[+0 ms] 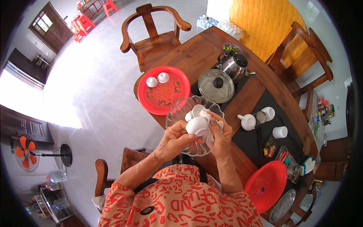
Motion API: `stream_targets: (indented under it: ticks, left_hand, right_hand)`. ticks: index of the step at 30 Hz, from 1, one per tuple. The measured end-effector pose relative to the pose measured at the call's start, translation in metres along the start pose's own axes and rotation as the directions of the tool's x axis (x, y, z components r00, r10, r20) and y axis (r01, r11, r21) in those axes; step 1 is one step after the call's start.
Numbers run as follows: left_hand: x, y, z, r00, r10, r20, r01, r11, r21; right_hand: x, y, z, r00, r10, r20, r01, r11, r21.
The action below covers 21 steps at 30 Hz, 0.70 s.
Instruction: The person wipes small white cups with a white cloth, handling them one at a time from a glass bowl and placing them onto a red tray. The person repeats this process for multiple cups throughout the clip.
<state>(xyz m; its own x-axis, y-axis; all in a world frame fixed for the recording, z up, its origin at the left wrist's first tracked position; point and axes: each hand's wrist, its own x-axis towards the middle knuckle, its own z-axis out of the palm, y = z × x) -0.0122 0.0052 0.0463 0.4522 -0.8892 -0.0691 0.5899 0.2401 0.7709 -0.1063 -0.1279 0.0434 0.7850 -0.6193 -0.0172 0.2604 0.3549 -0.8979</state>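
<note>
Bowl [194, 126] between both hands, tipped, foot ring toward me — left hand [172, 137] clamped on its left side, right hand [222, 137] pinching cloth [209, 130] against its right. Glass dish [174, 114] below my grip; red tray [148, 102] ahead-left, nearer the left.
</note>
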Motion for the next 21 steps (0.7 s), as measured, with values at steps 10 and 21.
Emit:
stream_targets:
  ticks: [10, 21]
  left_hand:
    - [0.009, -0.010, -0.005, 0.988, -0.134, -0.076, 0.088, 0.894, -0.438]
    - [0.013, -0.019, -0.022, 0.994, -0.040, -0.098, 0.003, 0.936, -0.351]
  right_hand:
    - [0.004, 0.003, 0.012, 0.750, -0.597, 0.285, 0.604, 0.442, -0.664]
    - [0.017, 0.008, 0.016, 0.649, -0.655, 0.386, 0.644, 0.203, -0.738]
